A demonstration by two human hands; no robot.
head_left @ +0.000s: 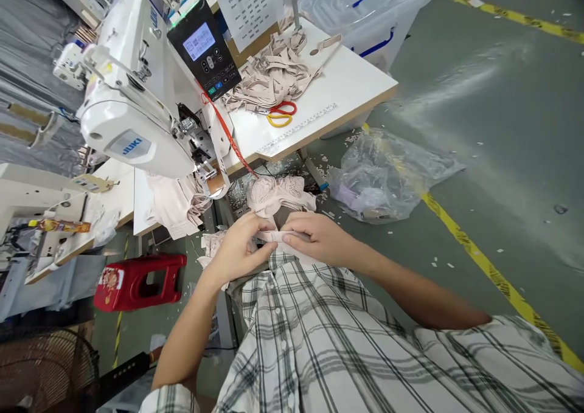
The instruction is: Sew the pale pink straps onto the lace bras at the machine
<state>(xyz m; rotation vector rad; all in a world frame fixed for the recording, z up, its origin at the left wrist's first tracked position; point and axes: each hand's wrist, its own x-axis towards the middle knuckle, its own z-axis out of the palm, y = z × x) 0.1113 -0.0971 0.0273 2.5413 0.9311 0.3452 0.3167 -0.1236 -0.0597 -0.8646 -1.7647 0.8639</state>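
My left hand [243, 246] and my right hand [311, 235] meet close to my body, low in front of the sewing machine. Between them they pinch a pale pink fabric band [274, 236], thumbs toward me and fingers on the far side. Just beyond the fingers hangs a pale pink bra [276, 195] with textured cups; the band looks to be part of it, though the hands hide the join. The white sewing machine [137, 127] stands to the upper left, its needle area apart from my hands.
On the white table [319, 118] lie a heap of beige straps [278, 75] and scissors [281, 114] with red and yellow handles. More pink pieces [173, 203] hang at the left. A plastic bag [383, 179], a red stool [139, 281] and a lidded clear bin [365, 11] surround the spot.
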